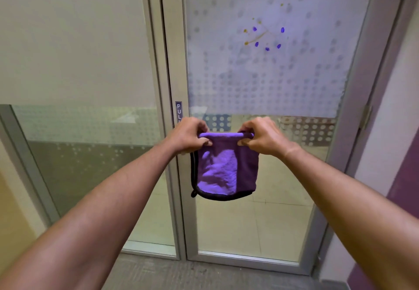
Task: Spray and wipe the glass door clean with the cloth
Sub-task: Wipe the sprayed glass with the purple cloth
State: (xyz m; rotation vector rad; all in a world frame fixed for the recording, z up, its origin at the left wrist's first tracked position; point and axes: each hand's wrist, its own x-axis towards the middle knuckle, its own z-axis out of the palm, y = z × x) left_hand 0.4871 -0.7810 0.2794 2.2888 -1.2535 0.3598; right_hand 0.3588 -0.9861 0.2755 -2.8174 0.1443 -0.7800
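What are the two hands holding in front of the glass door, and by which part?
A folded purple cloth, held by its top edge: left hand pinches the left corner, right hand the right corner.

Purple cloth (pixel 224 167) edged in black; frosted glass door (pixel 267 81) dotted grey, marked with blue and yellow spots (pixel 267 38); purple wall stripe (pixel 405 176).

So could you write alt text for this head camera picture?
Two hands, left hand and right hand, hold a folded purple cloth by its top edge before a glass door. Blue and yellow smudges mark the frosted glass above.
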